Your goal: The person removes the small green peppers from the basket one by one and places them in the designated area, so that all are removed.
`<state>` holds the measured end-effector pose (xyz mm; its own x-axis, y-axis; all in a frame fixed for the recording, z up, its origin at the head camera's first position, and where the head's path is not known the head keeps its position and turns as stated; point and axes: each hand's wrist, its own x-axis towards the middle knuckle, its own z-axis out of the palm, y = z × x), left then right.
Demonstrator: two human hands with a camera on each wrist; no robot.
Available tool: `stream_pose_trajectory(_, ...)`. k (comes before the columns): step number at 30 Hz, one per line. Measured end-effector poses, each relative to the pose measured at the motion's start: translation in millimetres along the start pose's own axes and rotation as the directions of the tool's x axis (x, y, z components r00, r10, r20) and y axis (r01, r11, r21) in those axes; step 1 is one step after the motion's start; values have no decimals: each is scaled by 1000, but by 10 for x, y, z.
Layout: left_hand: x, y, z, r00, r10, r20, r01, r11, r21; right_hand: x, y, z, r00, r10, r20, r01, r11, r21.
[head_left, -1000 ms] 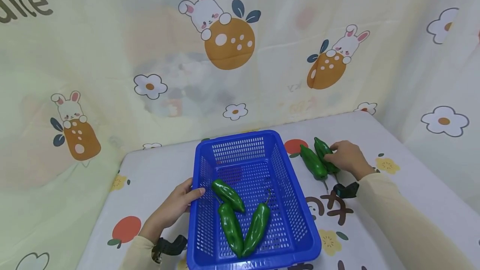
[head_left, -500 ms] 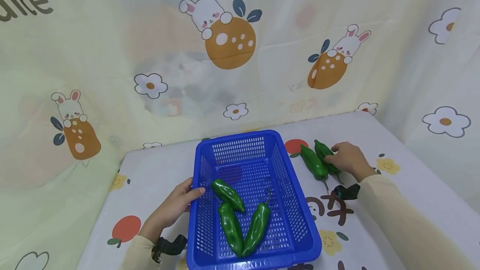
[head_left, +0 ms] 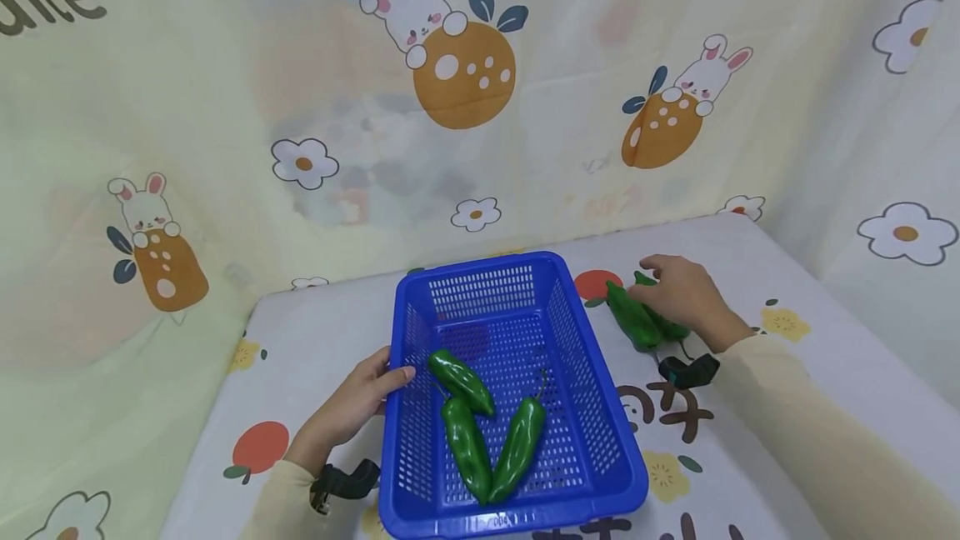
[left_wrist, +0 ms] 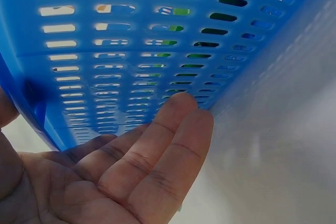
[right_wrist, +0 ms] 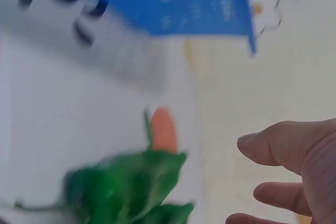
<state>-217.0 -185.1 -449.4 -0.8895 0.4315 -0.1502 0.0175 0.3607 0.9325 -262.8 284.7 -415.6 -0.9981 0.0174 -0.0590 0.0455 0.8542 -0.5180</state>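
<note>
My left hand [head_left: 351,402] grips the left side of a blue perforated plastic basket [head_left: 517,518], thumb over the rim. In the left wrist view its fingers [left_wrist: 181,145] lie along the basket's outer wall. Three glossy green peppers lie inside: one [head_left: 461,382] slanting above, two [head_left: 467,450] [head_left: 519,448] below it, converging at their tips. Right of the basket, two more green peppers [head_left: 632,319] [head_left: 670,327] lie side by side on the table. Over them hovers my right hand [head_left: 682,294], holding nothing; the right wrist view shows its thumb and fingers spread, apart from the peppers [right_wrist: 136,182].
A white patterned cloth [head_left: 322,332] covers the table. Behind it hangs a pale curtain [head_left: 555,165] printed with rabbits and flowers, which also closes off both sides. Dark camera mounts sit on both wrists.
My right hand has come away from the right-hand table pepper and shifted slightly up and left, over both. The left hand keeps its grip on the basket. The head view has tilted slightly.
</note>
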Motion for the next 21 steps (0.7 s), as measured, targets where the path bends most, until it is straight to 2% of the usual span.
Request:
stream_pose_trajectory(7,-9,23,-32,1000,4,15,-4,1000,1,-112,-521,-22,989,-144,-19,145,987,71)
stream_pose_trajectory(11,-4,35,-31,1000,16,21,-15,1000,-9,-200,-776,31,963,-268,-10,267,955,132)
stream_pose_trajectory(14,2,38,-30,1000,20,24,-19,1000,-10,-275,-933,90,926,-374,48,361,916,174)
stream_pose_trajectory(16,4,36,-32,999,19,25,-19,1000,-12,-319,-1030,135,892,-437,111,411,889,201)
stream_pose_trajectory(21,17,31,-36,999,18,39,-17,1000,-20,-417,-1225,291,804,-521,288,472,852,226)
